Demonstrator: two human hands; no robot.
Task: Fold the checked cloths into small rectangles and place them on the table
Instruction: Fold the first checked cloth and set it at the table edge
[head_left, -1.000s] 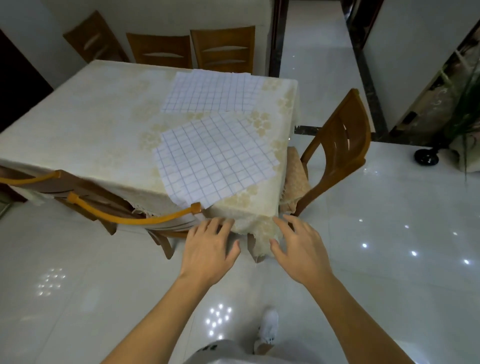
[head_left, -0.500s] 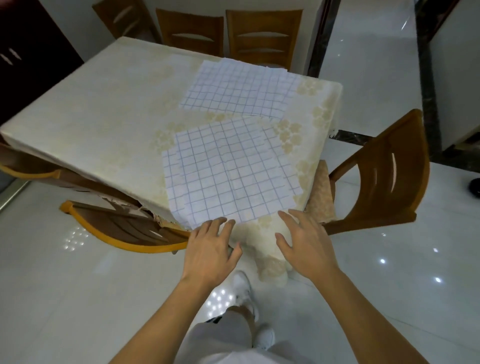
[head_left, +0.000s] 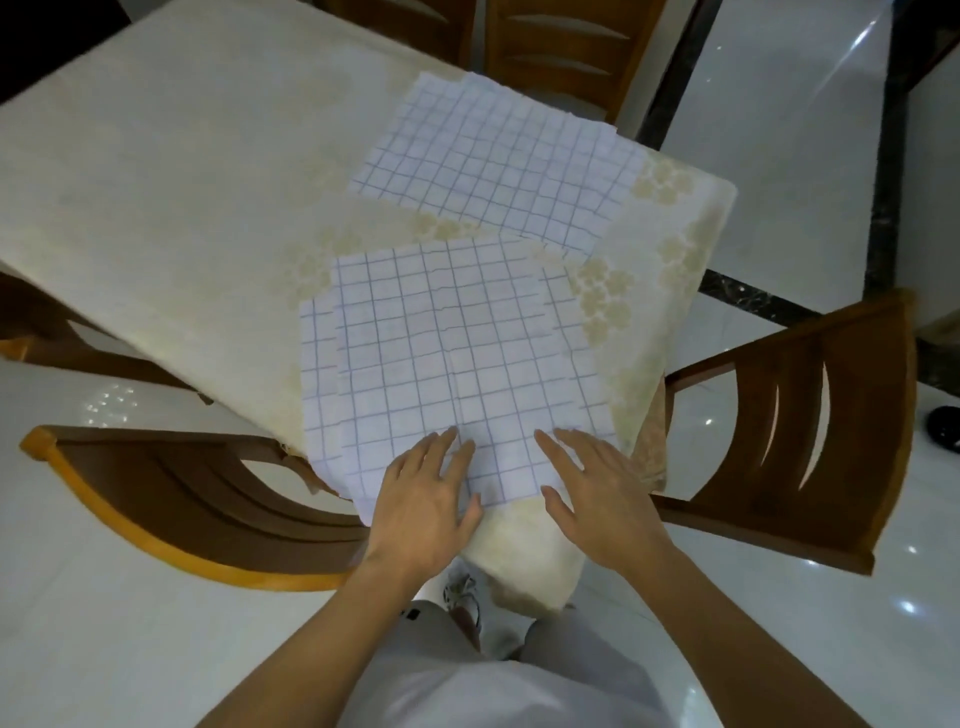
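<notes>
Two white cloths with blue checks lie flat on the table (head_left: 171, 208), which has a cream cover. The near cloth (head_left: 447, 353) sits at the table's near corner, several layers showing at its left edge. The far cloth (head_left: 498, 161) lies behind it, spread out near the far right edge. My left hand (head_left: 423, 506) rests flat with straight fingers on the near cloth's front edge. My right hand (head_left: 597, 493) lies flat beside it on the cloth's front right part, fingers spread. Neither hand grips anything.
A wooden chair (head_left: 171, 493) is pushed under the table at the left. Another chair (head_left: 810, 431) stands at the right, close to the corner. More chair backs (head_left: 550, 47) line the far side. Glossy white floor tiles surround the table.
I have stepped closer to the table corner. Both hands moved forward from the hanging table cover onto the near cloth's front edge.
</notes>
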